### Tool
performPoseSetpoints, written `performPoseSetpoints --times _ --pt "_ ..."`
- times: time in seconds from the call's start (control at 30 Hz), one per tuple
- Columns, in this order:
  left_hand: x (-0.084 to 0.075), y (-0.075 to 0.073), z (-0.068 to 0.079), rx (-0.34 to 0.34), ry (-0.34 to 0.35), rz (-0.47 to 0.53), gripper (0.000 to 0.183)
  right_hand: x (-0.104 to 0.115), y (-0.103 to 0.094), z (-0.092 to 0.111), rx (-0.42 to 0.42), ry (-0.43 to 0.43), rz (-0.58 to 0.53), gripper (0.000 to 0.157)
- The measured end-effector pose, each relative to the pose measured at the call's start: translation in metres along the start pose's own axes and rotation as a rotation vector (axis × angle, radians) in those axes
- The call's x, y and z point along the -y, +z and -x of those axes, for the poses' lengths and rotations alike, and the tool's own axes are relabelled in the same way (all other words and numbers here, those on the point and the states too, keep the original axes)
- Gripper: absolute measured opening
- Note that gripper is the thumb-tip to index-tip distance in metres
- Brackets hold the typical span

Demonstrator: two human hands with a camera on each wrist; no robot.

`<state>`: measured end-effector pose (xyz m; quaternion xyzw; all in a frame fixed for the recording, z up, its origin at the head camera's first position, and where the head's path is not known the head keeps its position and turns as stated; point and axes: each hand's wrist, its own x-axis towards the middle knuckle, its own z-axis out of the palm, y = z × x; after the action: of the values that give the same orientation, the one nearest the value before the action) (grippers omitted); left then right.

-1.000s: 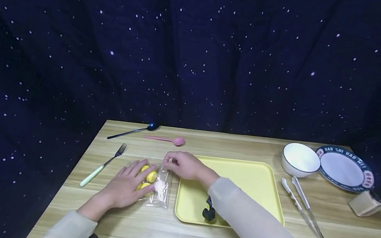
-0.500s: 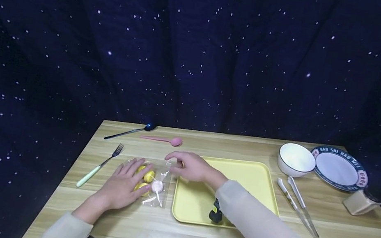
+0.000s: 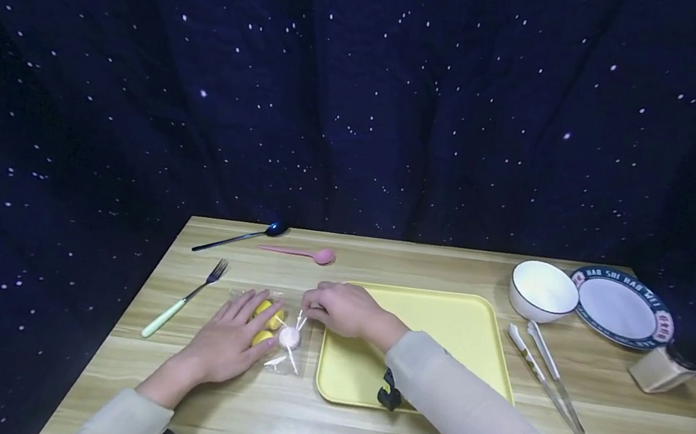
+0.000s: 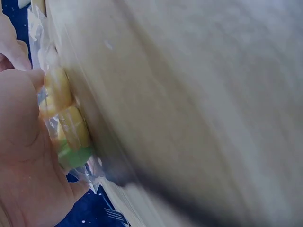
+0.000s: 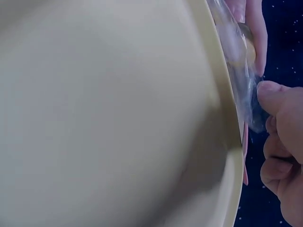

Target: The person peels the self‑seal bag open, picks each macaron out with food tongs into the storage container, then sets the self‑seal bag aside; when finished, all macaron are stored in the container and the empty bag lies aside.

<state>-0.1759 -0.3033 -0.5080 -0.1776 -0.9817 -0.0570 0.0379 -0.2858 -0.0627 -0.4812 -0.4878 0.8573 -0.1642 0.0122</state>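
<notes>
A clear plastic bag (image 3: 294, 362) lies on the table, holding several round, macaron-like pieces. Yellow pieces (image 3: 267, 314) and a pale pinkish one (image 3: 289, 337) show in the head view; a green piece (image 4: 75, 157) appears in the left wrist view. My left hand (image 3: 223, 341) rests over the bag's left part with straight, spread fingers, hiding some of the contents. At the bag's upper right edge, my right hand (image 3: 347, 309) pinches the plastic between thumb and curled fingers, as the right wrist view shows. That hand reaches across the tray's left side.
A yellow tray (image 3: 439, 330) lies just right of the bag. Left and behind are a fork (image 3: 188, 298), a dark spoon (image 3: 249, 235) and a pink spoon (image 3: 314, 255). At right stand a bowl (image 3: 544, 290), plate (image 3: 616, 309), tongs (image 3: 548, 378) and a dark-lidded jar (image 3: 661, 371).
Half a second ago my right fingers were apart beside the bag's upper corner, after holding it earlier. They now pinch its edge again, pulling the plastic into creases. The left hand stays put.
</notes>
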Motion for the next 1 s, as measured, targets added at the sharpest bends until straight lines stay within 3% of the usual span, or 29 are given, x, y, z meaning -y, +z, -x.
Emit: performPoseSetpoints --times 0.53,0.7,0.77,1.0 --pt "0.002 -0.001 -0.003 0.038 -0.013 0.015 0.064 -0.019 -0.002 0.025 -0.008 0.014 -0.179 0.014" --pt "0.002 -0.003 -0.004 0.042 -0.001 0.02 0.063 -0.006 -0.006 0.022 -0.024 0.017 -0.071 0.038" --pt "0.002 -0.005 -0.004 0.049 0.001 0.023 0.063 0.002 -0.006 0.02 -0.027 0.0 -0.005 0.04" --pt "0.002 -0.005 -0.003 0.045 0.009 0.025 0.063 0.021 0.003 0.01 -0.024 -0.073 0.176 0.015"
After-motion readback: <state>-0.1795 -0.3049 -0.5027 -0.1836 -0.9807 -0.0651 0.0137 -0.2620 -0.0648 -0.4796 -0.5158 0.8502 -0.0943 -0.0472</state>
